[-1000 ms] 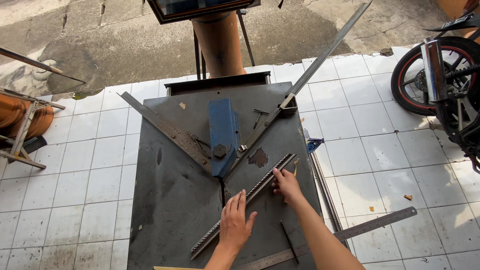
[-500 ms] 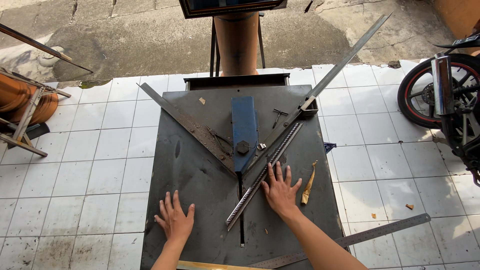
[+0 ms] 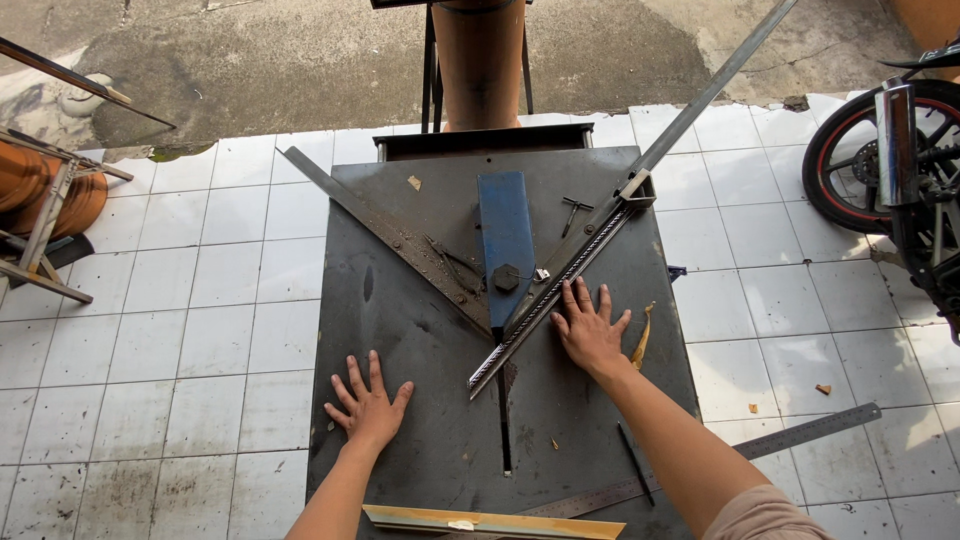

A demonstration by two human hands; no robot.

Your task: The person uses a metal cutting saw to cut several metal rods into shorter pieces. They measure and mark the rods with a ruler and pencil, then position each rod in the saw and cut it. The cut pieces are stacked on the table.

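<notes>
My right hand lies flat with spread fingers on the dark steel saw table, its fingertips against a long ribbed metal strip. The strip rests along the right arm of a V-shaped angle fence. A blue blade guard runs down the middle of the V, above a narrow slot. My left hand rests palm down, fingers apart, on the bare table to the left, holding nothing.
A long metal bar extends off the table's far right. A steel ruler lies on the white tiled floor at right, near a motorbike wheel. An orange post stands behind the table. A metal frame is at left.
The ribbed strip has been pushed up against the right fence arm. My right hand followed it and now presses beside it. My left hand left the strip and settled flat on the table.
</notes>
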